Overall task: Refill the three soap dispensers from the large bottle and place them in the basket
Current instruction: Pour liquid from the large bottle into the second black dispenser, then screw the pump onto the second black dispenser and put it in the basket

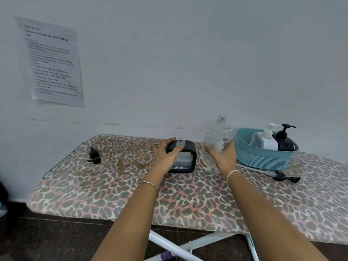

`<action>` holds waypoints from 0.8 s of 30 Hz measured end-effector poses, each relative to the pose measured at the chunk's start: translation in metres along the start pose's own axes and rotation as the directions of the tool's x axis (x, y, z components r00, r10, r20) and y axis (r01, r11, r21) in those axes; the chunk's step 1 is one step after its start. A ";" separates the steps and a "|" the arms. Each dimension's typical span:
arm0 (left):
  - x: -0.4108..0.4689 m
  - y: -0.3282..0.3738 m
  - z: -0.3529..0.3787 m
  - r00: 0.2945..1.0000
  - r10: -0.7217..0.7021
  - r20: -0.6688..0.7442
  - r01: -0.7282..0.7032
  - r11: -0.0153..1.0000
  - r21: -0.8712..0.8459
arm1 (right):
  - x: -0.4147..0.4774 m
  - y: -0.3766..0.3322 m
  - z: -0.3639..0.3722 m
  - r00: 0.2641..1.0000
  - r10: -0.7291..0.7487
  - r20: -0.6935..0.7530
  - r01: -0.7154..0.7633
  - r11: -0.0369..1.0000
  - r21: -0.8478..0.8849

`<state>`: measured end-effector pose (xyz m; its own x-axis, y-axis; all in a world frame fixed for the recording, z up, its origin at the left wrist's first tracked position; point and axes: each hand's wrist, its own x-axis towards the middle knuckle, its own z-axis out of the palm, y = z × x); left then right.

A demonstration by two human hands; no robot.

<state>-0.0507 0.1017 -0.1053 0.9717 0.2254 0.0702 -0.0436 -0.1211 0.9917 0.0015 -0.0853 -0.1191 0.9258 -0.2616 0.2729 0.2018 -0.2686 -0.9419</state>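
Note:
A black-framed square dispenser (188, 159) with an open clear neck stands mid-board; my left hand (168, 157) grips its top left corner. My right hand (223, 157) holds the large clear bottle (216, 136), upright and uncapped, just right of the dispenser. A teal basket (263, 159) at the right holds a white pump dispenser (267, 140) and a black pump dispenser (284, 140). A black pump head (94, 155) lies at the board's left end. A long pump with its tube (278, 175) lies in front of the basket.
The leopard-print ironing board (169, 194) stands against a pale wall with a paper sheet (52, 61) taped up at the left. White crossed legs (178, 245) show below the near edge, over dark floor.

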 end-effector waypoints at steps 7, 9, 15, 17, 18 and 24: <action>0.002 -0.002 0.003 1.000 0.021 -0.019 -0.021 1.000 0.005 | -0.002 0.006 0.000 1.000 0.018 -0.005 -0.018 0.999 0.046; 0.001 -0.002 0.003 1.000 0.022 -0.015 -0.022 1.000 0.008 | -0.001 0.007 -0.001 1.000 0.021 -0.009 -0.021 0.999 0.046; 0.001 -0.001 0.002 1.000 0.005 0.004 -0.005 1.000 0.014 | -0.004 0.007 -0.005 1.000 0.011 -0.015 -0.011 1.000 0.011; 0.002 -0.002 0.001 1.000 0.006 0.010 -0.006 0.999 0.034 | -0.006 0.004 -0.006 1.000 -0.004 -0.026 0.004 1.000 0.005; 0.002 -0.003 0.001 1.000 0.010 0.012 -0.011 0.999 0.051 | -0.006 0.003 -0.006 0.999 -0.017 -0.034 0.017 1.000 -0.001; 0.006 -0.001 0.002 0.999 0.037 0.027 -0.042 0.966 0.257 | -0.021 -0.011 -0.008 0.989 -0.132 -0.065 0.121 0.981 -0.148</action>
<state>-0.0445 0.1013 -0.1057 0.9755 0.1944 0.1035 -0.0237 -0.3747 0.9268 -0.0231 -0.0839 -0.1133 0.8681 -0.2838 0.4072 0.2629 -0.4329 -0.8623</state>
